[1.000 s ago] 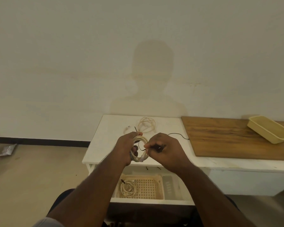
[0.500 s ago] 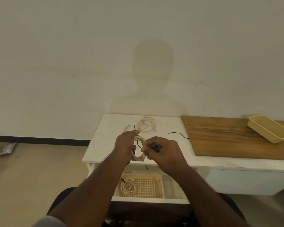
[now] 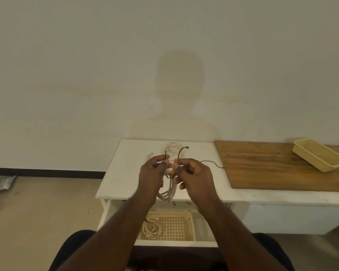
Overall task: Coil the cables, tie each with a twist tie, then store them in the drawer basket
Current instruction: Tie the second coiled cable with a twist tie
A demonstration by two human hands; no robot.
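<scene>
A coiled white cable point(image 3: 167, 190) hangs between my hands above the white table's front edge. My left hand point(image 3: 152, 176) pinches one end of a dark twist tie point(image 3: 165, 156) that sticks upward, and it also steadies the coil. My right hand point(image 3: 193, 174) pinches the tie's other end point(image 3: 181, 151), which curves up and right. The tie loops round the coil between the two hands. Below, the open drawer holds a cream lattice basket point(image 3: 186, 226) with one tied cable coil point(image 3: 151, 228) at its left. Another white cable point(image 3: 171, 150) lies loose at the table's back.
A spare black twist tie point(image 3: 211, 164) lies on the white table point(image 3: 123, 173) right of my hands. A wooden board point(image 3: 272, 169) covers the table's right part, with a cream tray point(image 3: 319, 157) on its far end. A crumpled silver wrapper point(image 3: 5, 182) lies on the floor at left.
Both hands have lifted slightly and drawn apart. The twist tie's two ends now stick up above my fingers, and the coil hangs lower beneath the hands.
</scene>
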